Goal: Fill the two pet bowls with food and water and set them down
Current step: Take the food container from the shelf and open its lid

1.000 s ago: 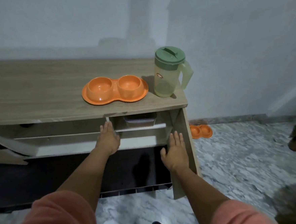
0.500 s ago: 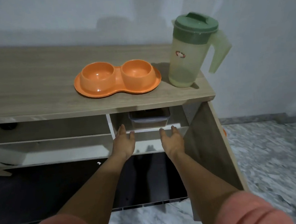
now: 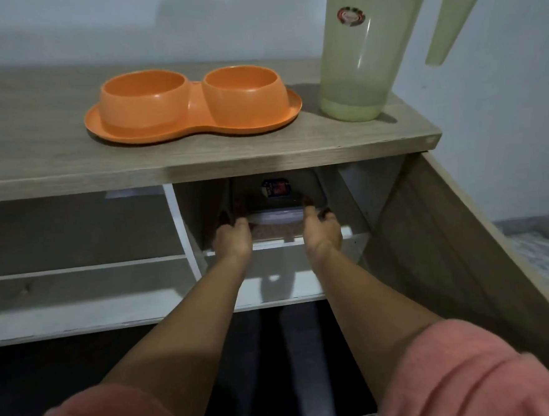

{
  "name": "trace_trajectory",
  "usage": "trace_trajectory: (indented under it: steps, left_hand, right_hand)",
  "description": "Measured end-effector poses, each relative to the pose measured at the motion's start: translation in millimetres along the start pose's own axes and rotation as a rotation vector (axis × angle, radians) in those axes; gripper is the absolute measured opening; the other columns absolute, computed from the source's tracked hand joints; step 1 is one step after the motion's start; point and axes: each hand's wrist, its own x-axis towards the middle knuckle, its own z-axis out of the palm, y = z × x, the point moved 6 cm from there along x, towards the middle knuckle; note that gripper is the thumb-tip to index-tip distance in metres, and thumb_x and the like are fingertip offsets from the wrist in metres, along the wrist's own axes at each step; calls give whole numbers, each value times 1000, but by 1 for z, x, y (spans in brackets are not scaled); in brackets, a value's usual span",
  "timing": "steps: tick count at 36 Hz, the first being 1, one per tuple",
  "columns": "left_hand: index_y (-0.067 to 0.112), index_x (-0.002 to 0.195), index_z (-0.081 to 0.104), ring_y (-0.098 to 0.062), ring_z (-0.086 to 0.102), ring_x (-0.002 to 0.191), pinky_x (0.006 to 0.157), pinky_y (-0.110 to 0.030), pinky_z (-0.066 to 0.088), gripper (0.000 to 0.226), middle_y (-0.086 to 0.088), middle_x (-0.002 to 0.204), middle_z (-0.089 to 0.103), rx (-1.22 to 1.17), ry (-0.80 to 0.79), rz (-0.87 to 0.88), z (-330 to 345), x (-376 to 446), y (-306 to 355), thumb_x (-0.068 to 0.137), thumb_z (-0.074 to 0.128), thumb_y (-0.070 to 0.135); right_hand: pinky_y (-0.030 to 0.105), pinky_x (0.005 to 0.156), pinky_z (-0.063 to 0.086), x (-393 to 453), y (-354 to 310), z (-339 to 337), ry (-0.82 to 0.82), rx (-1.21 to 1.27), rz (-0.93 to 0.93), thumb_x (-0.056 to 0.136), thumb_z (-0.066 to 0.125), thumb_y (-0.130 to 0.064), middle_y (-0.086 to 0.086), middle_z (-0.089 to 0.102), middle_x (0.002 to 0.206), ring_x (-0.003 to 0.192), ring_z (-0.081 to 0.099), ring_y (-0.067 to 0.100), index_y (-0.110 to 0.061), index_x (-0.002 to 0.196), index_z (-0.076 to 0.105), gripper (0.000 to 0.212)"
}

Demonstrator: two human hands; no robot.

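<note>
Both hands reach into the cubby under the counter top (image 3: 199,167). The left hand (image 3: 231,240) and right hand (image 3: 322,230) curl their fingers around the two ends of one clear container (image 3: 276,225) holding brown pellets. One orange double bowl (image 3: 191,104), both cups empty, sits on the counter top, left of one green pitcher (image 3: 358,55).
</note>
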Motion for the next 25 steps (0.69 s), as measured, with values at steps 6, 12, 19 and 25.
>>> trace_trajectory:
  steps: [6, 12, 19, 25]
  left_hand:
    - [-7, 124, 53, -33, 50, 101, 78, -30, 31, 43, -24, 121, 55, -54, 7, -23, 11, 5, -3, 102, 35, 25]
    - [-6, 126, 52, -29, 48, 98, 78, -30, 31, 44, -23, 126, 54, -50, -3, -24, 12, 0, 0, 103, 31, 26]
    - [14, 151, 25, -33, 35, 139, 112, -41, 27, 59, -13, 154, 33, -81, -48, -26, 9, -33, -9, 102, 25, 47]
    - [12, 148, 33, -30, 43, 133, 107, -34, 32, 55, -13, 147, 44, -77, -57, -60, -13, -92, -9, 103, 26, 44]
  right_hand:
    - [38, 113, 30, 12, 9, 5, -36, 47, -13, 90, 54, -52, 10, 49, 142, 132, 44, 30, -13, 142, 43, 66]
    - [35, 113, 29, 12, 8, 2, -68, 31, -36, 94, 50, -45, 10, 46, 144, 133, 42, 29, -13, 145, 38, 61]
    - [32, 112, 29, -17, 12, -18, -78, 70, -10, 95, 52, -39, 4, 38, 151, 137, 38, 25, -21, 149, 31, 61]
    - [21, 91, 33, -76, 7, -56, -49, 22, 25, 96, 51, -34, 8, 52, 137, 120, 51, 24, -14, 139, 47, 47]
